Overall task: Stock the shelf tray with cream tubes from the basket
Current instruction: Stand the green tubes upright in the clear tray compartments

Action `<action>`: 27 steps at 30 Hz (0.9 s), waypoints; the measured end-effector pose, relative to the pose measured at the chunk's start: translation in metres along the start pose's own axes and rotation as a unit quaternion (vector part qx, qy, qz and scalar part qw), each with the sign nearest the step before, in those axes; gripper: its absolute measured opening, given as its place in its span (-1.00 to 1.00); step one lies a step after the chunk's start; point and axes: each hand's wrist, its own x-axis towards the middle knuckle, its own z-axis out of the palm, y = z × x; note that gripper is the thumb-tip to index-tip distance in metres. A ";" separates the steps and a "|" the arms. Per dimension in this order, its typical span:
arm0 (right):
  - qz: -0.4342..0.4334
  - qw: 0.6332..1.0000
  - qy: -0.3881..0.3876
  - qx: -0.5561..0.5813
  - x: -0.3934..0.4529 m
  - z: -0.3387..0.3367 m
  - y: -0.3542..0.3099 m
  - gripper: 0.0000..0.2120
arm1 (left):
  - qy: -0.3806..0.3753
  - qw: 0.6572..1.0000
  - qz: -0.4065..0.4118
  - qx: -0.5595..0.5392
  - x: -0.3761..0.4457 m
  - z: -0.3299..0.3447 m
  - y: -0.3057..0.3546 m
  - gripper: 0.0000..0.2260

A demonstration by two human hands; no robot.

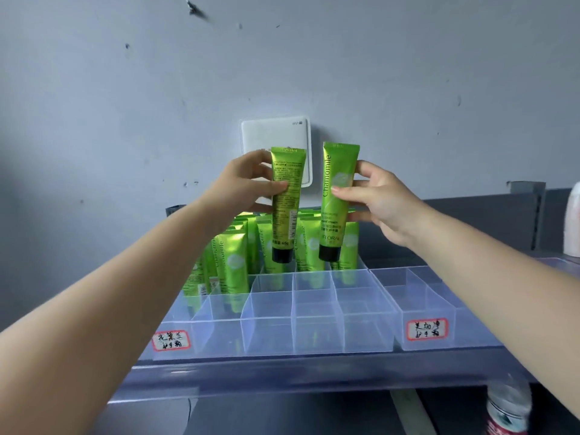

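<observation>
Grey scuffed wall behind, and mid-frame the clear plastic divided shelf tray [270, 324] has only its back rows filled with green tubes, front cells empty. Left hand [241, 183] pinches one green black-capped cream tube [285, 205], right hand [383, 202] another tube [335, 202], both above the tray. Plenty left, probably.

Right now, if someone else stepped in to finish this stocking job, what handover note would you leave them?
Left hand: holds a green tube upright, cap down, printed back facing the camera.
Right hand: holds a second tube the same way, "Chamomile" front showing.
Both tubes hang above the clear divided tray on the shelf.
Done: the back rows hold standing tubes.
Left: the front compartments look empty; set these two down, then keep filling forward. The basket is out of view. A second labelled tray stands to the right.
</observation>
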 end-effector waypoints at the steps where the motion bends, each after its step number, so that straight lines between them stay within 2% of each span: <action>1: 0.003 1.000 -0.006 0.001 0.003 0.004 0.002 -0.82 | 0.004 1.000 -0.005 0.005 0.001 -0.004 -0.004 -0.84; 9: 0.026 0.999 -0.033 -0.012 0.024 0.022 0.022 -0.79 | -0.025 0.998 -0.018 0.046 0.013 -0.024 -0.025 -0.72; 19: 0.041 0.998 -0.042 -0.016 0.038 0.027 0.040 -0.83 | -0.072 0.992 -0.035 0.095 0.024 -0.028 -0.040 -0.74; 27: 0.072 0.995 -0.064 -0.014 0.042 0.036 0.056 -0.82 | -0.123 0.976 -0.041 0.178 0.028 -0.028 -0.053 -0.74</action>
